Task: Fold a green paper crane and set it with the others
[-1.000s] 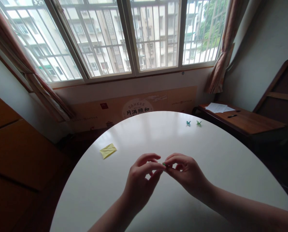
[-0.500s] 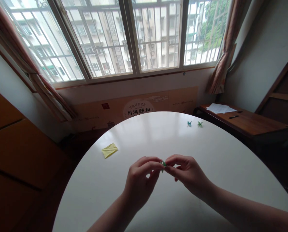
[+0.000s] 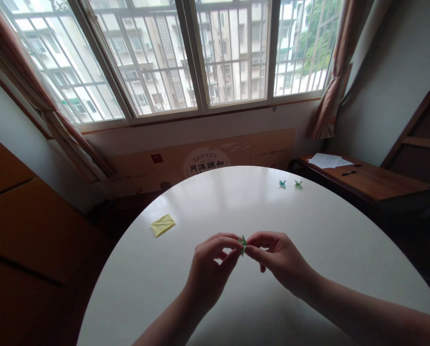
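Observation:
My left hand [image 3: 209, 274] and my right hand [image 3: 278, 262] meet above the round white table [image 3: 309, 230], fingertips pinched together. Between them sits a tiny green folded paper piece [image 3: 243, 242], gripped from both sides; most of it is hidden by the fingers. A folded yellow paper [image 3: 162, 224] lies flat on the table to the left. Two small folded paper cranes stand at the far right of the table: a blue-green crane [image 3: 282, 184] and a green crane [image 3: 298, 183].
A wooden side table [image 3: 370, 182] at the right carries white sheets [image 3: 325, 160] and a dark pen [image 3: 348, 173]. A barred window [image 3: 200, 53] with curtains fills the wall ahead. A printed cardboard panel [image 3: 208, 161] leans below it.
The green paper piece shows more between my fingertips now, and both hands have shifted slightly; the rest of the table is unchanged.

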`<state>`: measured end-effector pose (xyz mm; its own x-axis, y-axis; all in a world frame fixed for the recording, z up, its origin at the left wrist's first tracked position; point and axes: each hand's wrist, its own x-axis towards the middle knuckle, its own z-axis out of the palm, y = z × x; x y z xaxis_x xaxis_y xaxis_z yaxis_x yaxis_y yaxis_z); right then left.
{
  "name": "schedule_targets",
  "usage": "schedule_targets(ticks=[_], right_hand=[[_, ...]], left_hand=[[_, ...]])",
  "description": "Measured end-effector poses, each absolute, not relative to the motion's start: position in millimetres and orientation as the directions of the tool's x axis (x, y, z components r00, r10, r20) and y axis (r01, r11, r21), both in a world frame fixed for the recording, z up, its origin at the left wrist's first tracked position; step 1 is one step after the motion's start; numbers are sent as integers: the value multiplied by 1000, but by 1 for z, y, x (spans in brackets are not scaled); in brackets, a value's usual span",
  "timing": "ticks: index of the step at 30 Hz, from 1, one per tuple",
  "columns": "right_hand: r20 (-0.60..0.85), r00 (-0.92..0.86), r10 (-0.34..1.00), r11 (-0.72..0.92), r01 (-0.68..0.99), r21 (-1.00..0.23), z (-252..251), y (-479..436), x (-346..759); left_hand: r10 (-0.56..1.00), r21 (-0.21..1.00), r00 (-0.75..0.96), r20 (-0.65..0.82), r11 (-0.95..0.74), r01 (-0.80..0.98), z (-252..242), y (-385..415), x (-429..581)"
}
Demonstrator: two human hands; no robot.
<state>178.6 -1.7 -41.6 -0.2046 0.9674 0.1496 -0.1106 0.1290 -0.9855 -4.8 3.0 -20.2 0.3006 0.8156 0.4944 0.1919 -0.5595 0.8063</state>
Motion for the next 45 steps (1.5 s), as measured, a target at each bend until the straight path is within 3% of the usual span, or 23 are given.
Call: schedule_targets(ticks=[10,22,31,37,41,45], right_hand=[[134,-202,970,111,-121,-986,-45,-1,178],[-18,-351,936,-104,-228,-968,-37,3,184],[-47,-383,923,-103,-126,-987,-37,7,187],[-69,-379,923,-102,-67,-992,-38,9,189],[-18,-368,930,-42,-58,-997,-37,8,191],[42,-338,940,30,-41,-999,-36,7,193]], left_hand=[[855,847,272,441,-497,190,-22,5,-3],[771,710,396,498,-625,324,-14,6,-8],[746,654,407,526,-662,367,-18,8,-9],[878,823,288,382,-465,326,-23,8,-6],[958,977,241,153,-184,109,-21,8,-1],[969,999,247,-20,26,-21,-17,8,1]])
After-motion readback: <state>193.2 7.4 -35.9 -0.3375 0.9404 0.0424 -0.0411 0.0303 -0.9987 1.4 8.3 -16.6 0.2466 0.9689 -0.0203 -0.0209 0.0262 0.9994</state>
